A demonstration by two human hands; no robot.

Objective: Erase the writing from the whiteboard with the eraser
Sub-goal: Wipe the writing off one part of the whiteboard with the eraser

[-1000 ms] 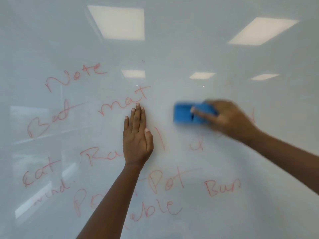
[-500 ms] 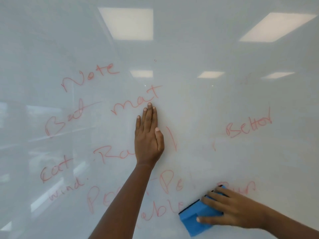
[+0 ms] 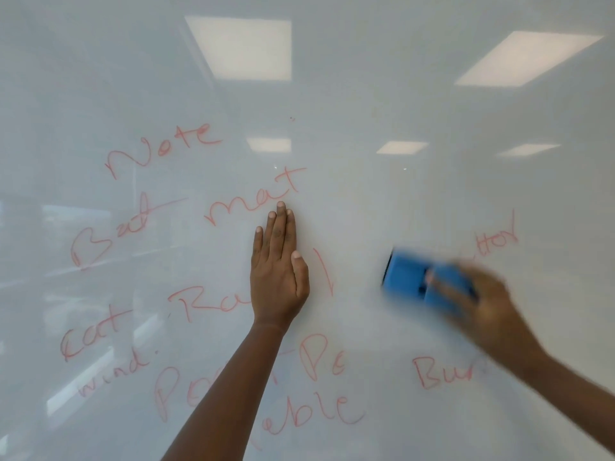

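Here, right hand [image 3: 482, 301] gripping eraser [image 3: 412, 277], bare whiteboard [image 3: 366, 211] leftward

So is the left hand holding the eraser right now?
No, the left hand lies flat and empty on the whiteboard, while the right hand grips the blue eraser.

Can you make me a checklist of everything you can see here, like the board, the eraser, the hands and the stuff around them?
Surface: whiteboard, glossy, with ceiling lights reflected.
Job's things: blue eraser, blurred, against the board; red writing remains left, centre and bottom; a partly hidden word beside the eraser.
Clutter: nothing seen.
Grippers: left hand flat on the board, fingers together; right hand gripping the eraser, blurred.
Cables: nothing seen.
Surroundings: only faint room reflections in the board.
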